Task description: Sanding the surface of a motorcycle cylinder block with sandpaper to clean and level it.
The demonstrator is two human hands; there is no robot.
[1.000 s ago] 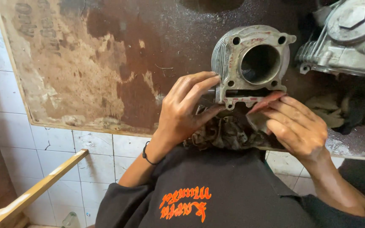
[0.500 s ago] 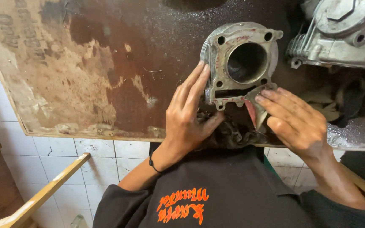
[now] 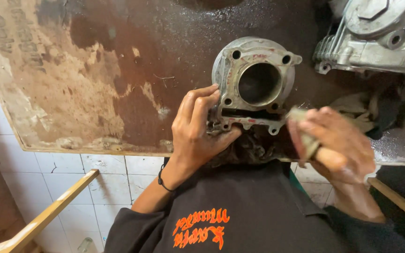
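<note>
My left hand (image 3: 198, 129) is clamped around the near left edge of the grey cast-metal engine cylinder block with its big round bore (image 3: 255, 84), fingers curled over the flange and thumb underneath. The block sits near the edge of the stained brown wooden workbench (image 3: 71, 79), its open bore facing up at me.

My right hand (image 3: 336, 145) is just right of the block's near corner, blurred, fingers pinched on a small folded pale strip, abrasive paper or a scraper, I cannot tell which (image 3: 303, 129). Its tip meets the block's flat mating face by the near right bolt ear.

I judge this as the cleaning step: rubbing old residue off the gasket face while the other hand steadies the casting. The face shows reddish traces around the bore, so I reckon it is only partly done. The next stroke calls for a firm hold and flat, even pressure, keeping clear of the bore wall.

A silver ribbed engine casing (image 3: 376, 37) lies far right, with crumpled dirty rags (image 3: 366, 112) beside it.
</note>
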